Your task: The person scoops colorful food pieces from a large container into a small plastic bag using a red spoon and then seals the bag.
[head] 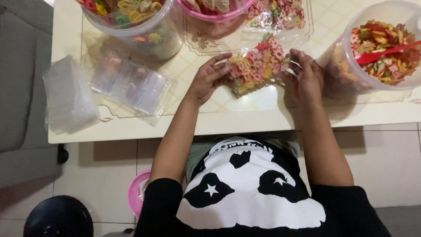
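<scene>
A small clear plastic bag filled with colourful flower-shaped crackers lies on the cream table, held between both hands. My left hand grips its left end, fingers curled on the plastic. Gripping its right end is my right hand. A second filled bag lies just beyond it.
A clear tub of crackers with a red scoop stands at right. Another clear tub and a pink bowl stand at the back. Empty clear bags and a stack of plastic lie at left. Below are a pink bowl and a black stool.
</scene>
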